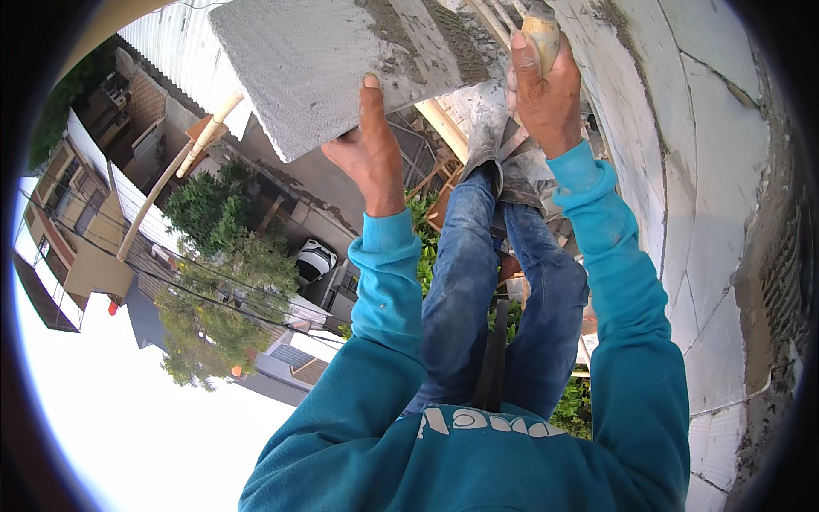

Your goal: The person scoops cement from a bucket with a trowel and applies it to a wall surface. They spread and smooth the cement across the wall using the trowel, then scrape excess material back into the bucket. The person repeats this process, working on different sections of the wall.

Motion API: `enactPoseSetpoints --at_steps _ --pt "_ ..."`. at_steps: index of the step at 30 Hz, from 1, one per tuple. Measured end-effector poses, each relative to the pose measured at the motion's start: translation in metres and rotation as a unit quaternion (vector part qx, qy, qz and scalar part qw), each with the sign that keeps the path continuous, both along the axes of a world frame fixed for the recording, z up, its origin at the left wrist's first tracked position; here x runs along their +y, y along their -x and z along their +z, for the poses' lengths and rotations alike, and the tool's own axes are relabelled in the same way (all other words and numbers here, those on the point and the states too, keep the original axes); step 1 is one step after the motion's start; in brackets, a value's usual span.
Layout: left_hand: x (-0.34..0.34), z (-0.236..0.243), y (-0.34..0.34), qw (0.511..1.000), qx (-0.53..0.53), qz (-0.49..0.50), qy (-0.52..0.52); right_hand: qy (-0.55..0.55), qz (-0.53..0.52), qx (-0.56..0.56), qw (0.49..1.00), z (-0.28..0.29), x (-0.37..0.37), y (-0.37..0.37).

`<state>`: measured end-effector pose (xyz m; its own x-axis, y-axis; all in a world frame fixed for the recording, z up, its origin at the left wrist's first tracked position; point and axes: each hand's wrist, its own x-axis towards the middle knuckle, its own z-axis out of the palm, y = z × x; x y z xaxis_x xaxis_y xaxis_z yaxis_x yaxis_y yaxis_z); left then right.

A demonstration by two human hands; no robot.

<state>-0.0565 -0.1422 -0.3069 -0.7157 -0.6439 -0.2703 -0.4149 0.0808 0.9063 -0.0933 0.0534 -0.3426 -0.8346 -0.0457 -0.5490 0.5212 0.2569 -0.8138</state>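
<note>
My left hand (pixel 371 158) grips the near edge of a grey rectangular panel (pixel 294 77), thumb on top and fingers out of sight beneath it. Ridged, dark wet mortar (pixel 452 43) covers part of the panel's upper face toward its right side, while the left part is bare. To the right, my right hand (pixel 546 98) is closed around the rounded yellowish handle (pixel 541 41) of a hand tool, probably a trowel. The tool's blade cannot be made out. This hand is close to the mortared end of the panel.
A wall of large pale panels (pixel 699 162) curves along my right, with rough mortar (pixel 768 273) at its outer side. My dusty boots (pixel 488 128) stand high up near wooden poles (pixel 444 128). Far below are a tree (pixel 226 299), a white car (pixel 316 260) and roofs; cables cross at left.
</note>
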Motion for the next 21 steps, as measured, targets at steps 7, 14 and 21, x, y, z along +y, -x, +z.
enactPoseSetpoints --at_steps 7,14,21 --pt "0.0 0.003 0.001 1.0 0.007 0.021 0.005 -0.113 0.089 0.056 0.988 0.004 0.006 -0.034" --pt "0.004 0.003 0.016 0.999 0.023 -0.016 0.018 -0.206 0.195 -0.027 0.958 -0.021 -0.005 -0.067" --pt "0.004 0.005 0.017 0.999 0.039 -0.007 0.021 0.016 0.06 -0.059 0.996 -0.012 0.015 -0.06"
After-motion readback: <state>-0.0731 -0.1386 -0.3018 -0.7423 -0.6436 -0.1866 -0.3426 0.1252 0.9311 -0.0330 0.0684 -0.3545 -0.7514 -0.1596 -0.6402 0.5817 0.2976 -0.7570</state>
